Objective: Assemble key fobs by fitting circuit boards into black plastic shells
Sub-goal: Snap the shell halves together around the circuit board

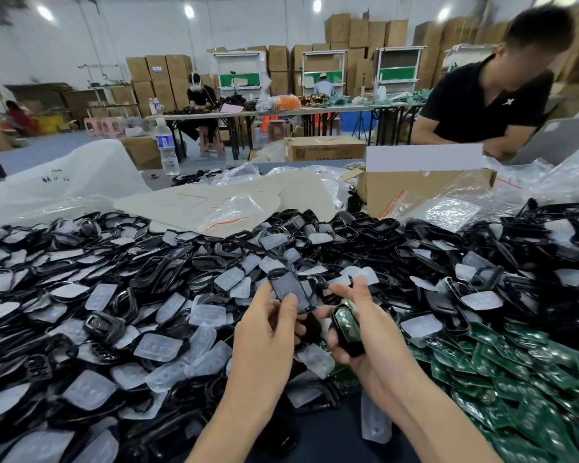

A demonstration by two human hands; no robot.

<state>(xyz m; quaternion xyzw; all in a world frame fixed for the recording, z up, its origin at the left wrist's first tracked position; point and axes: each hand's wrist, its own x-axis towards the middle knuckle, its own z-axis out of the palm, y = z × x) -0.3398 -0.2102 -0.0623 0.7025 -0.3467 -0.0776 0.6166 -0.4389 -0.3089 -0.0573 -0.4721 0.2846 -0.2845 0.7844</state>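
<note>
My left hand (270,324) pinches a black plastic shell (291,290) with a translucent pad in its frame, thumb on its lower face, held tilted above the pile. Just to its right, my right hand (365,332) grips a second black shell (346,329) that has a green circuit board seated in it. The two shells sit close together but apart. A heap of black shells and translucent rubber pads (154,345) covers the table in front. Loose green circuit boards (515,379) lie piled at the right.
A brown cardboard box (425,192) with a white flap stands behind the pile, with clear plastic bags (234,212) and white sheets around it. A water bottle (166,147) stands at the back left. A person in a black shirt (488,101) leans in at the far right.
</note>
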